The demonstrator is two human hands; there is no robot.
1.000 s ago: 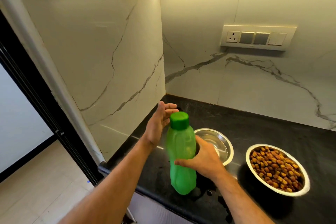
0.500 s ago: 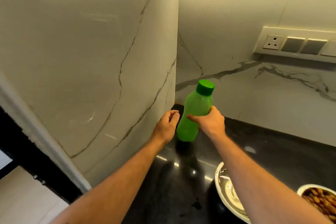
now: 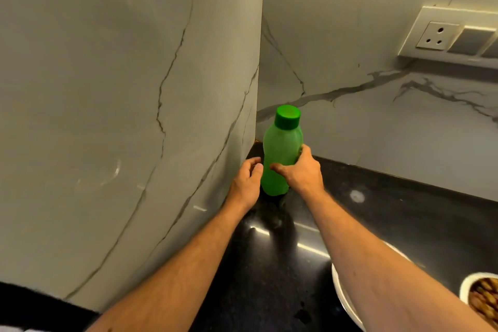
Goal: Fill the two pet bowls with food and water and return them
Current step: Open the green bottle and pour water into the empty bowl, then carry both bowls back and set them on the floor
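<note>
A green bottle (image 3: 280,153) with its green cap on stands upright in the back corner of the black counter (image 3: 390,218). My right hand (image 3: 301,172) is wrapped around its middle. My left hand (image 3: 246,183) hovers just left of the bottle's base, fingers loosely curled, holding nothing. The steel water bowl (image 3: 343,296) shows only as a rim sliver under my right forearm. At the bottom right edge, the second steel bowl (image 3: 482,296) holds brown kibble.
Marble walls meet in the corner right behind the bottle; the left wall (image 3: 134,116) runs close along my left arm. A socket and switch panel (image 3: 452,35) hangs on the back wall at the upper right.
My right hand has carried the bottle from the counter's front edge into the back corner and lowered it upright onto the counter. My left hand followed beside it.
</note>
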